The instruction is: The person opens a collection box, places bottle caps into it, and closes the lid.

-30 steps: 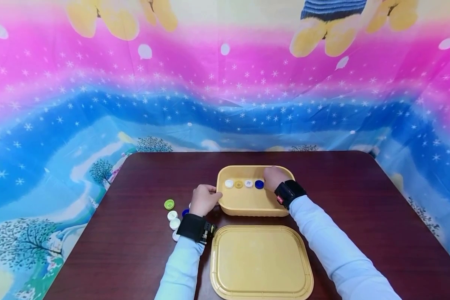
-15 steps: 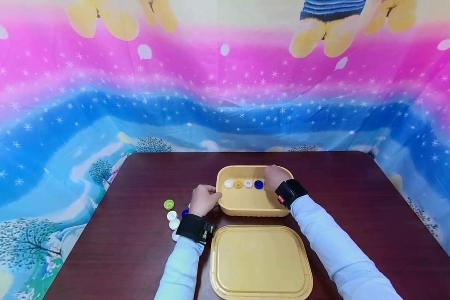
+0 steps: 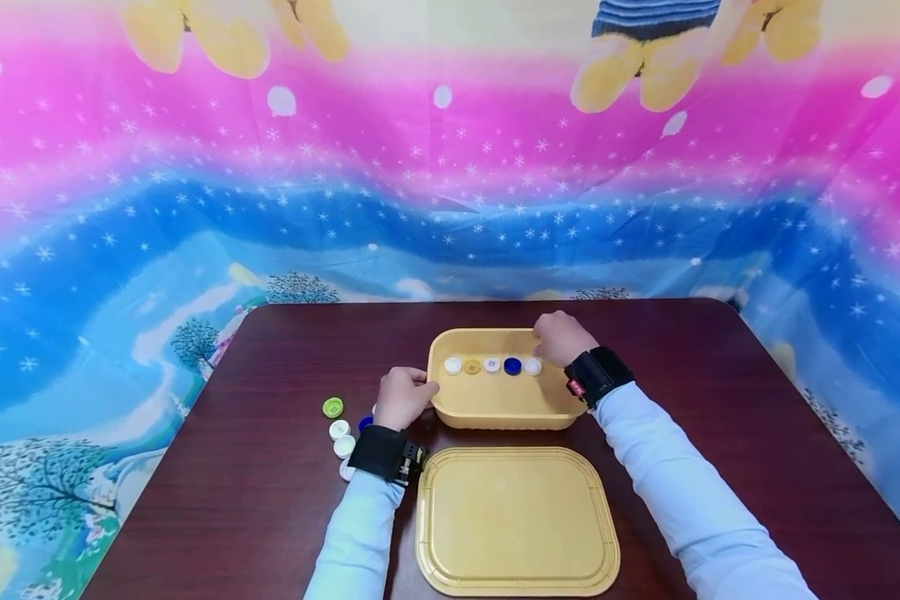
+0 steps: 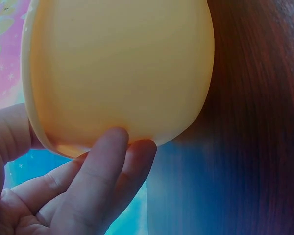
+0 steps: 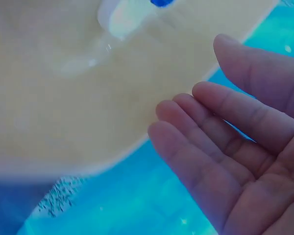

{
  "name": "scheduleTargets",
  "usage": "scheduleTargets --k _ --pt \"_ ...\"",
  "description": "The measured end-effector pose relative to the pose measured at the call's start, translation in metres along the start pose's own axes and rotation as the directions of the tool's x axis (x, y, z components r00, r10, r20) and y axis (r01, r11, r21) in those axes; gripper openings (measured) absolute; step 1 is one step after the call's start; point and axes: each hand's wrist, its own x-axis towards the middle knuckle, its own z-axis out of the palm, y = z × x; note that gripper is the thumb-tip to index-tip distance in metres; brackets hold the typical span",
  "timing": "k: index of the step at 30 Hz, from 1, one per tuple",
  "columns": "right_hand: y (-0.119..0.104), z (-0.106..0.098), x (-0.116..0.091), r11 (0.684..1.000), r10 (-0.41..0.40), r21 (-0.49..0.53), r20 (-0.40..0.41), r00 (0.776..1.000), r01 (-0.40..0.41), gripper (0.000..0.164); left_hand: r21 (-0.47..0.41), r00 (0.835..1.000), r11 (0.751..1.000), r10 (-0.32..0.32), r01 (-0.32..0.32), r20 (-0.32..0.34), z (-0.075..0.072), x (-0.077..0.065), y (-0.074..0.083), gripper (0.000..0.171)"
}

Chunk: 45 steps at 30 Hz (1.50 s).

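My left hand (image 3: pixel 402 397) grips the left end of a yellow plastic box (image 3: pixel 506 418), its thumb at the rim and its fingers against the outer wall. In the left wrist view several fingertips (image 4: pixel 115 139) press on the box wall. Inside the box lies a row of bottle caps: a white cap (image 3: pixel 452 366), a yellow cap (image 3: pixel 472 366), another white cap (image 3: pixel 491 364), a blue cap (image 3: pixel 512 366) and a white cap (image 3: pixel 532 366) at the right end. Over the box's back right corner is my right hand (image 3: pixel 564 337), holding nothing, its fingers extended in the right wrist view.
A yellow lid (image 3: pixel 517 521) lies flat on the dark wooden table (image 3: pixel 255 500), in front of the box. Left of my left wrist are loose caps: a green cap (image 3: pixel 333 407), several white caps (image 3: pixel 339 430) and a blue cap (image 3: pixel 365 425), partly covered. A patterned cloth (image 3: pixel 450 167) hangs behind.
My right hand has let go of the white cap at the row's right end and moved up and right, uncovering it. The left hand keeps its grip on the box.
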Motion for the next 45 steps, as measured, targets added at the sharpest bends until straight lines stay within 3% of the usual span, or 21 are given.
scheduleTargets --k 5,11,15,21,32,45 --pt "0.007 -0.015 -0.014 1.0 -0.018 0.007 -0.047 0.999 0.018 0.016 0.006 1.0 1.0 0.007 -0.007 0.001 0.002 0.001 -0.001 0.019" --pt "0.014 -0.032 -0.036 0.998 0.034 0.05 -0.066 0.997 -0.031 0.019 0.017 1.0 1.0 0.004 -0.004 0.001 0.003 0.001 -0.001 0.019" --pt "0.023 -0.037 -0.051 0.995 0.067 0.079 -0.081 0.994 -0.06 0.032 0.024 1.0 1.0 0.003 -0.003 -0.005 0.002 0.002 0.001 0.019" --pt "0.043 -0.04 -0.073 0.991 0.104 0.097 -0.089 0.991 -0.095 0.033 0.034 1.0 0.999 0.023 -0.023 -0.011 0.002 0.003 0.005 0.02" --pt "0.081 -0.022 -0.113 0.975 0.184 0.136 -0.047 0.982 -0.177 0.037 0.064 1.0 0.998 0.003 -0.002 -0.009 0.0 0.004 0.004 0.022" --pt "0.108 0.012 -0.139 0.98 0.139 0.148 -0.013 0.99 -0.136 0.035 0.034 1.0 0.999 0.008 -0.008 -0.004 0.001 0.001 0.004 0.022"
